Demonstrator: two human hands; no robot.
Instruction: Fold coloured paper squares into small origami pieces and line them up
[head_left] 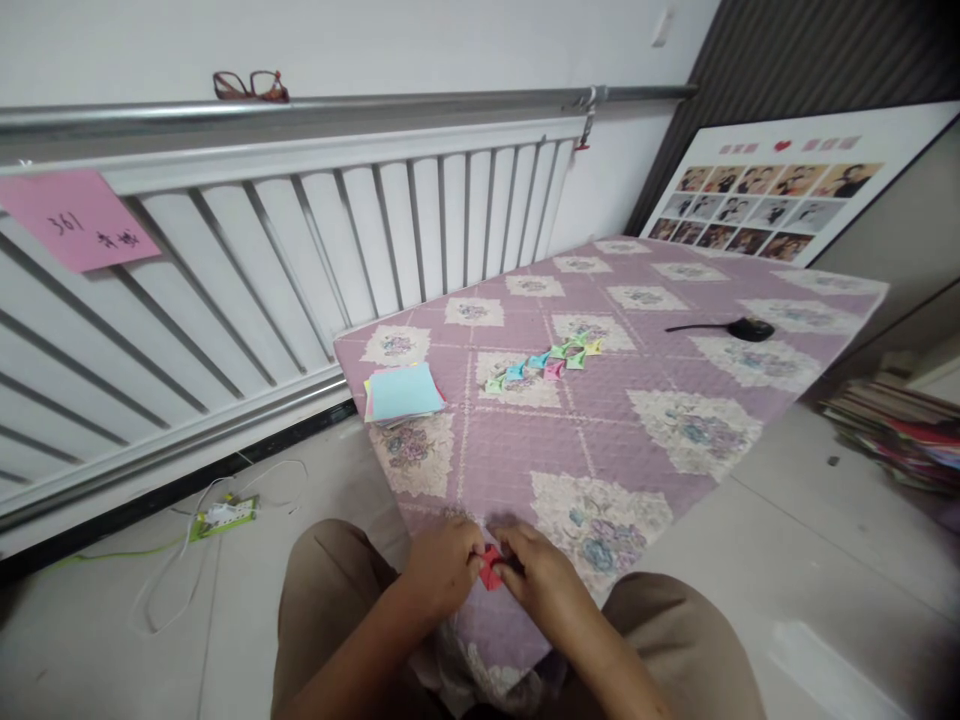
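Note:
Between my two hands, at the near end of the table, is a small piece of folded red paper. My left hand pinches its left side with thumb and fingers. On the opposite side, my right hand grips it, with the thumb against the paper. Fingers cover part of the folds. Farther up the table lies a loose cluster of small folded paper pieces in green, blue, pink and yellow. A stack of coloured paper sheets, light blue on top, rests near the left edge.
A purple flowered tablecloth covers the table. A black object with a thin handle lies at the right. Along the left runs a white radiator; a power strip with cables is on the floor. Glasses sit above the pipe.

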